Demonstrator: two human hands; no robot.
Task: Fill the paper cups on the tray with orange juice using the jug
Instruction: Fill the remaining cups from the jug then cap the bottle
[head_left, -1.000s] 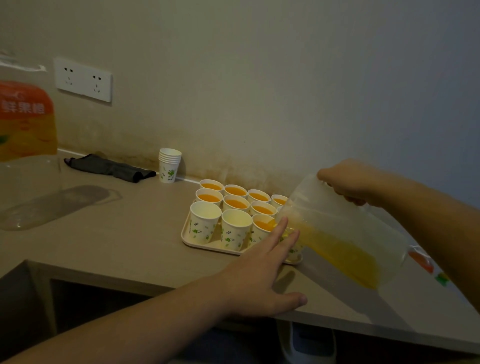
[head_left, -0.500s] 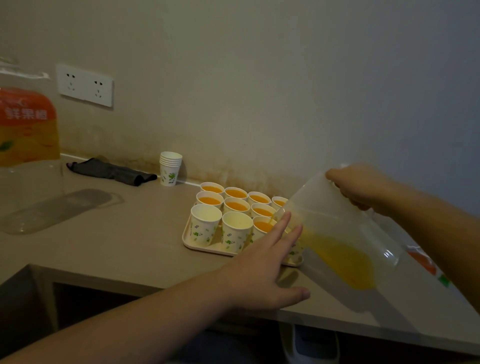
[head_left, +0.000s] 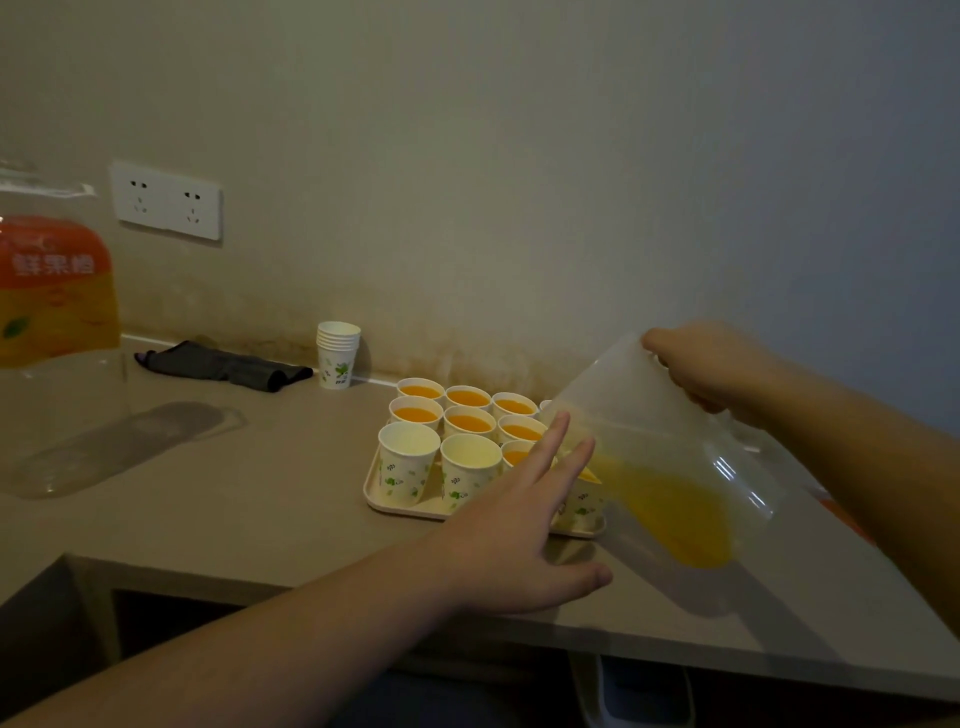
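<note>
A cream tray on the counter carries several paper cups with green leaf prints. The back rows hold orange juice; the two front-left cups look unfilled. My right hand grips a translucent plastic jug by its handle, tilted with its spout down over a front-right cup, and juice pools at its low side. My left hand lies flat with straight fingers at the tray's front edge, partly hiding the cups behind it.
A stack of spare paper cups stands by the wall, next to a dark folded cloth. A large juice bottle with an orange label fills the far left. A wall socket sits above. The counter edge runs below my left arm.
The jug has tipped a little more and its juice level has dropped. My left hand stays by the tray. The view has shifted slightly upward.
</note>
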